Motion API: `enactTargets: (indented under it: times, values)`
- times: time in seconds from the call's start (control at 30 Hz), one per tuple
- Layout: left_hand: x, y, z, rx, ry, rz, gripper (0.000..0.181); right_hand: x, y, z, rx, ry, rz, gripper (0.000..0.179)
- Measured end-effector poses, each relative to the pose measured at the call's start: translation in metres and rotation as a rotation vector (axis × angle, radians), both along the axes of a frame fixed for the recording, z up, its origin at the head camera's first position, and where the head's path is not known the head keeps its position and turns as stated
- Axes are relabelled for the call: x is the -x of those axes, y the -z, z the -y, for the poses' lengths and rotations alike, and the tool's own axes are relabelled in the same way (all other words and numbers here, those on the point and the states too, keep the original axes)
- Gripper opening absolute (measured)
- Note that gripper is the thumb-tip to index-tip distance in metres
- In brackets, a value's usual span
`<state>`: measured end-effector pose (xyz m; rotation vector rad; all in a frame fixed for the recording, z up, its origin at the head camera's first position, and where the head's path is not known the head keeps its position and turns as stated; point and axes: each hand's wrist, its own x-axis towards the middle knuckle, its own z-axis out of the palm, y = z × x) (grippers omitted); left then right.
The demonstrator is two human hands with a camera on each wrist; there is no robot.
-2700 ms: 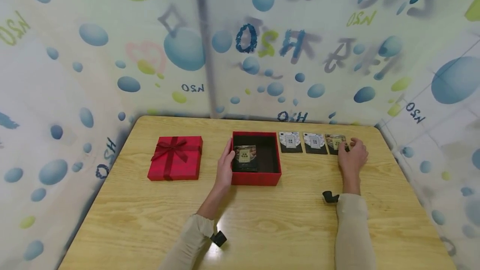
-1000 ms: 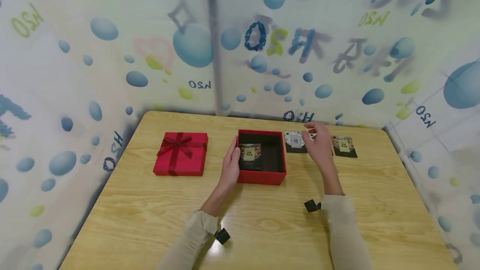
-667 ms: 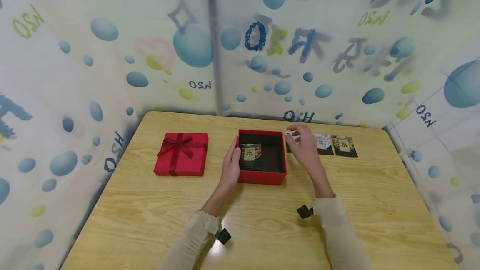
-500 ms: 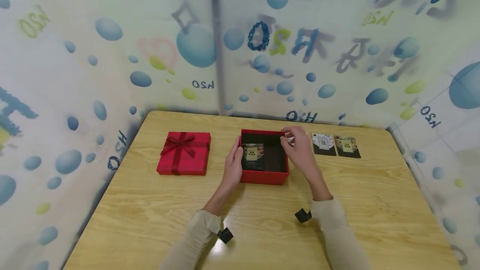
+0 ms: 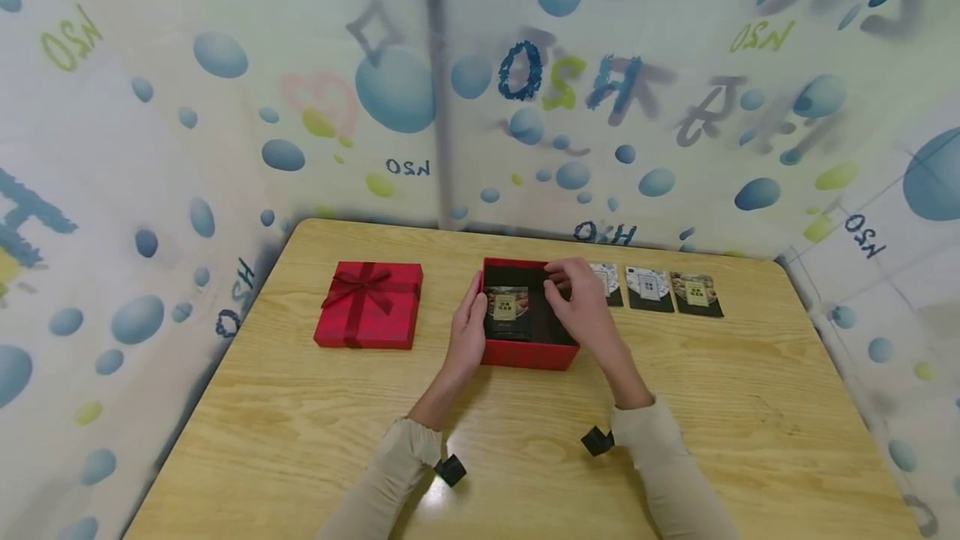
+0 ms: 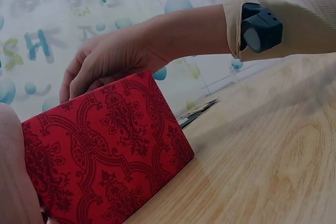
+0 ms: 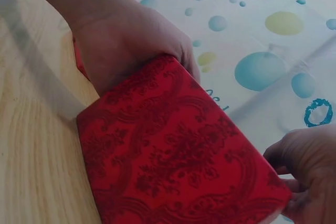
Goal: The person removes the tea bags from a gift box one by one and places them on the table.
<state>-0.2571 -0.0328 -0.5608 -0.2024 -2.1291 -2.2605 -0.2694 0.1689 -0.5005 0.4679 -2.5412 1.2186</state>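
1. Nearest my head view: two beige sleeves (image 5: 382, 473), each with a black wrist camera (image 5: 451, 471), above the pale wood-grain table (image 5: 517, 440).
2. Left hand (image 5: 467, 332): I see it gripping the left wall of the open-topped red patterned box (image 5: 528, 354), thumb at the rim.
3. Right hand (image 5: 581, 302): over the box's right part, fingers loosely bent, thumb apart from forefinger; I cannot tell whether it touches the inner wall.
4. Small black packet with a gold label (image 5: 507, 313): inside the box, left half.
5. Left of the box, well apart: flat red square lid with ribbon bow (image 5: 369, 307).
6. Right of the box, in a row: two white-and-black packets (image 5: 649, 288), then one brown-and-black packet (image 5: 697, 294).
7. Farthest: bubble-printed pale wall (image 5: 337, 190).
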Motion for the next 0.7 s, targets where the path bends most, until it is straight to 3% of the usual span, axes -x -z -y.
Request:
enactTargets:
  times: [0.27,0.4,0.53,0.7]
  values:
    - [-0.001,-0.001,0.002,0.018,0.013,-0.019,0.053,-0.003,-0.001,0.018,-0.089,-0.041,0.083,0.027]
    - [-0.002,0.001,0.001,0.021,0.014,-0.017,0.053,-0.004,-0.006,0.025,-0.204,-0.017,0.189,0.036]
    - [-0.002,0.001,0.001,0.020,0.007,-0.010,0.052,-0.004,-0.007,0.035,-0.318,-0.052,0.316,0.048]
    - [-0.002,-0.002,0.002,0.022,0.004,-0.006,0.052,-0.001,-0.002,0.044,-0.376,-0.048,0.479,0.062]
